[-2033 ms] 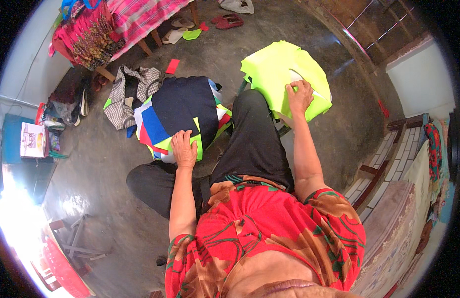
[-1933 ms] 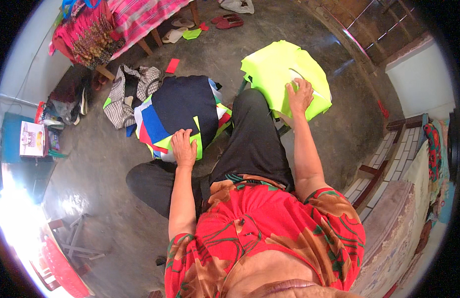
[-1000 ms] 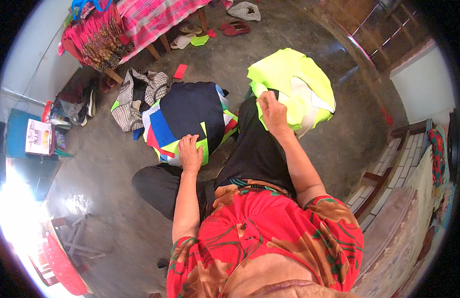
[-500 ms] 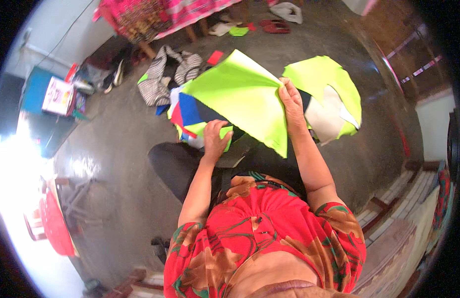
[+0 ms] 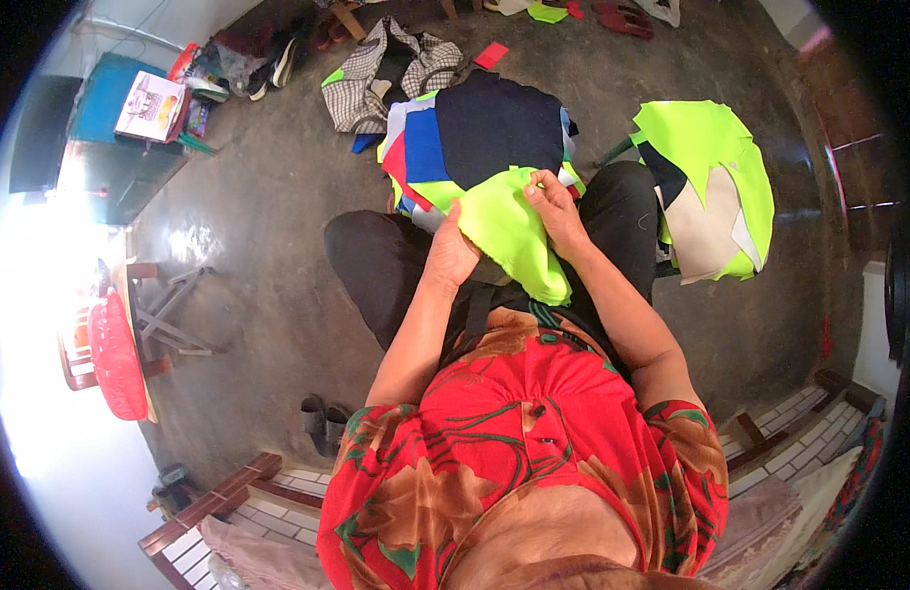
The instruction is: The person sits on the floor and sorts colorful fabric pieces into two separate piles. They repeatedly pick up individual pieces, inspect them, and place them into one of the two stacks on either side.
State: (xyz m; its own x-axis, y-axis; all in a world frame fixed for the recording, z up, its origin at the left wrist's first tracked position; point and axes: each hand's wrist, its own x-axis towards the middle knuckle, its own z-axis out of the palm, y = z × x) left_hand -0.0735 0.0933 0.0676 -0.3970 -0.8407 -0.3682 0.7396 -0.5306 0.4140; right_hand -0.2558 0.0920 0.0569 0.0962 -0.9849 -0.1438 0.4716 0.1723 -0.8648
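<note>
A neon yellow-green fabric piece (image 5: 509, 224) is stretched between my hands above my lap. My left hand (image 5: 453, 252) grips its left edge, while my right hand (image 5: 561, 218) pinches its upper right edge with the thumb on top. The cloth's lower end hangs down toward my waist. Just beyond it lies a heap of cut fabric, topped by a dark navy piece (image 5: 504, 123). A blue piece (image 5: 423, 146) and a red piece (image 5: 392, 165) show at the heap's left side. Whatever supports the heap is hidden.
To my right, neon fabric (image 5: 710, 133) and beige fabric (image 5: 705, 228) drape over a stool. A checked cloth bundle (image 5: 371, 88) and a red scrap (image 5: 491, 55) lie on the floor beyond the heap. Shoes (image 5: 284, 64), slippers (image 5: 325, 425) and a wooden bench (image 5: 234, 500) surround me.
The neon piece was spread wide from my raised right hand; now it is lower, nearer and folded smaller. My left hand has come off the heap onto it. The view has shifted.
</note>
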